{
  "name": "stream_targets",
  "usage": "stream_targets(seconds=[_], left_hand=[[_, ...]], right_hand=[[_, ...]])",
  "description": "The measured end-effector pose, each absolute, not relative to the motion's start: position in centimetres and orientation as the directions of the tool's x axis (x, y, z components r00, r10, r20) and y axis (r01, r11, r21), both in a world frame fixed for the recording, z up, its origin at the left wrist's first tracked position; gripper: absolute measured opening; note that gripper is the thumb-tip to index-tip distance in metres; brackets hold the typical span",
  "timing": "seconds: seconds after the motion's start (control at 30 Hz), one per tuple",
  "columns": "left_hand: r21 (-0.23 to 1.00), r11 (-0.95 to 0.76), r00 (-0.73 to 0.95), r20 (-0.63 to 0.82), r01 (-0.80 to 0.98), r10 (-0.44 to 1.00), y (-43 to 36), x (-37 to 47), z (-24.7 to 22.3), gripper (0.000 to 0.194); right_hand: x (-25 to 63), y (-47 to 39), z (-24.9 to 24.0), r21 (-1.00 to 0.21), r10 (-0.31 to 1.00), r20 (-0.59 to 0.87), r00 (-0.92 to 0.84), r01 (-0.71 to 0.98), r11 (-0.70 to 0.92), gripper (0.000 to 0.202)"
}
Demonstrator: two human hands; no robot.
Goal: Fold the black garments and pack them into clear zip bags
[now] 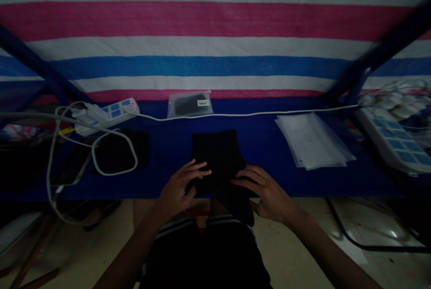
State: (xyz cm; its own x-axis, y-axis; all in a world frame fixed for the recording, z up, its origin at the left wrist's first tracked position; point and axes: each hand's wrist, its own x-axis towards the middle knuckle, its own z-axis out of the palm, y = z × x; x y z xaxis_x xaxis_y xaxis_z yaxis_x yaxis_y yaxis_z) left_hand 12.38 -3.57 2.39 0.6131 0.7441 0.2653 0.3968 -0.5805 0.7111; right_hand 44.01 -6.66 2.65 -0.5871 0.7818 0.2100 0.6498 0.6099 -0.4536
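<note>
A black cloth item point(218, 154) lies on the blue table near its front edge, and part of it hangs over the edge toward my lap. My left hand point(182, 188) rests at its left side, with fingers spread over the fabric. On the right side, my right hand point(266, 192) touches the cloth with its fingers apart and the thumb lower, beside the hanging part. Whether either hand pinches the fabric is hard to see in the dim light.
Behind the cloth lies a clear bag point(189, 104) with a dark item. Clear plastic bags point(311, 140) lie right. Power strips point(123, 109) with white cables and a phone point(72, 165) are left; another strip point(397, 140) is far right. A cable point(256, 113) crosses the table.
</note>
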Motion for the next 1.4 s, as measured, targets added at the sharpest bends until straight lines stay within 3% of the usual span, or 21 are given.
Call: stream_targets(seconds=[0.23,0.37,0.73,1.03,1.4], left_hand=[[0.725,-0.57,0.583,0.287,0.386,0.76,-3.4,12.2,1.8,0.042],[0.768,-0.495,0.496,0.269,0.407,0.826,-3.4,12.2,1.5,0.031],[0.793,-0.34,0.214,0.267,0.506,0.94,-3.1,12.8,1.6,0.023],[0.779,-0.3,0.14,0.268,0.551,0.953,-3.3,12.6,1.1,0.023],[0.836,-0.156,0.029,0.166,0.526,0.986,-2.6,13.4,2.4,0.032]], right_hand=[[44.3,-6.2,2.6,-0.559,0.789,0.257,-0.558,0.58,0.592,0.056],[43.9,-5.4,2.4,-0.584,0.798,0.281,-0.534,0.564,0.583,0.043],[42.7,-3.1,2.1,-0.511,0.817,0.372,-0.44,0.638,0.577,0.016],[42.6,-2.4,2.0,-0.509,0.813,0.397,-0.425,0.635,0.581,0.018],[41.3,-1.5,1.6,-0.573,0.959,0.249,-0.139,0.777,0.261,0.04]])
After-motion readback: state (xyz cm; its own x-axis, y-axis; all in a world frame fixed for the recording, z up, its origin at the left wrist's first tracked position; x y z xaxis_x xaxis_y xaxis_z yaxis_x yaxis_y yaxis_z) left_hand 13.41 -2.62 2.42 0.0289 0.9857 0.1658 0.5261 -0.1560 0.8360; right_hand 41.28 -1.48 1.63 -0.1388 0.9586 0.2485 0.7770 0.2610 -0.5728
